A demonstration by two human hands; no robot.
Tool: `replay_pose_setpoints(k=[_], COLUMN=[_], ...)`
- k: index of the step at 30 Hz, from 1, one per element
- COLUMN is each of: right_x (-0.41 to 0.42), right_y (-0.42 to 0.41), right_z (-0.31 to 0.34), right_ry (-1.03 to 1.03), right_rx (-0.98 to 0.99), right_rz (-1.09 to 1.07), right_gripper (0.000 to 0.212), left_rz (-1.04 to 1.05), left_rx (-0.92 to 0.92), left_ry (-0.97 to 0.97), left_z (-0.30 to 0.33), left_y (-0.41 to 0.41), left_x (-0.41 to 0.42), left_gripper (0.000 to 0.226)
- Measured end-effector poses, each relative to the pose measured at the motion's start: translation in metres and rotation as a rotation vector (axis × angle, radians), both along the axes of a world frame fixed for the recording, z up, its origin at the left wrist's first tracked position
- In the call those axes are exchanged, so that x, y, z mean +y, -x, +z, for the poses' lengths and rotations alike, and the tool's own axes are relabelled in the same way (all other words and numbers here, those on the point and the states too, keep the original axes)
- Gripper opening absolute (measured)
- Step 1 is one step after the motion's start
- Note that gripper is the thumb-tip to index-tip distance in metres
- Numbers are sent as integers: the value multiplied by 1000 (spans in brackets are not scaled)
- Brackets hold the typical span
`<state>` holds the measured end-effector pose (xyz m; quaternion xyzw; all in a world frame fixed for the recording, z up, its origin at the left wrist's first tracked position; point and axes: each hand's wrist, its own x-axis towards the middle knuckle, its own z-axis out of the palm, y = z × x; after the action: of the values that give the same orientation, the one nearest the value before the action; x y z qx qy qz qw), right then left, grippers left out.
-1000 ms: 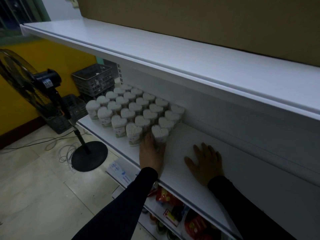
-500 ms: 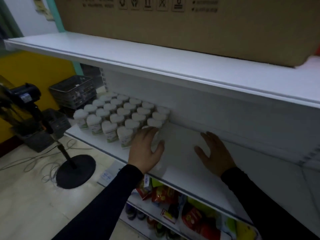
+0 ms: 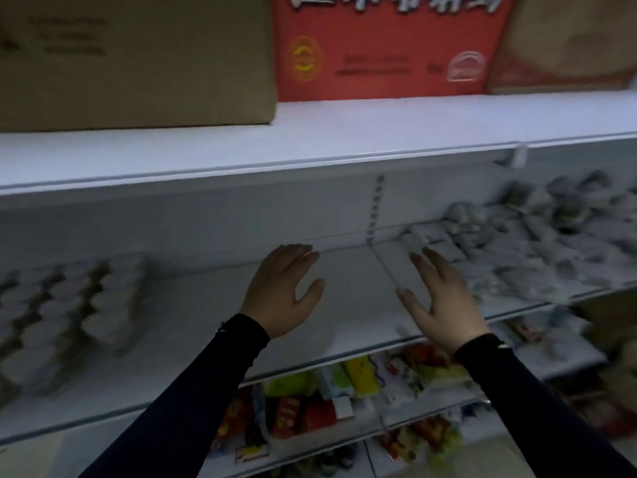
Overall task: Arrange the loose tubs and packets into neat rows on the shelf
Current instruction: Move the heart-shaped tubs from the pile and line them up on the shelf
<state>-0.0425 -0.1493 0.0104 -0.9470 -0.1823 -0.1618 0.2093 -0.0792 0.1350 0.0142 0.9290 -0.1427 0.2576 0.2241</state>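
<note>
**Both hands empty over the bare middle of the shelf**

Nearest the camera, two dark sleeves (image 3: 193,401) reach forward from the bottom edge. Below and between them, a lower shelf (image 3: 344,401) holds bright red, yellow and green packs, blurred beyond reading.

Just past the sleeves, the left hand (image 3: 281,293) hangs over the white shelf (image 3: 193,326), palm down, fingers straight and close together, thumb spread to the side; it holds nothing. The right hand (image 3: 443,300) is beside it, well apart, fingers fanned wide and pointing up and left, also holding nothing. Whether either palm touches the board cannot be told.

Left of the left hand, well apart from it, white tubs (image 3: 69,305) stand packed in tight rows on the same shelf, smeared by motion blur. Right of the right hand, pale packets (image 3: 517,250) lie in a loose, jumbled heap that runs off toward the right edge; the nearest ones are just beside the right fingertips (image 3: 418,258).

Farther back, a slotted upright (image 3: 375,208) runs down the rear panel. Above, on the upper shelf (image 3: 344,132), stand a brown carton (image 3: 138,60) and a red carton (image 3: 386,46) side by side.
</note>
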Motion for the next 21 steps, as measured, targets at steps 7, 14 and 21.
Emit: replay_pose_setpoints(k=[7,14,21], right_x=[-144,-282,-352], right_y=[2,-20,-67], right_z=[-3,-2,-5], right_ry=[3,10,-8], right_rx=[-45,-70,45], right_rz=[-141,-169,-158], right_gripper=[71,68,69], left_rz=[-160,-166,-131], left_rx=[53,101,188], left_ry=[-75,-163,-152], left_z=[8,19,14], left_y=[-44,-80,-134], left_x=[-124,-266,-342], left_gripper=[54,62,62])
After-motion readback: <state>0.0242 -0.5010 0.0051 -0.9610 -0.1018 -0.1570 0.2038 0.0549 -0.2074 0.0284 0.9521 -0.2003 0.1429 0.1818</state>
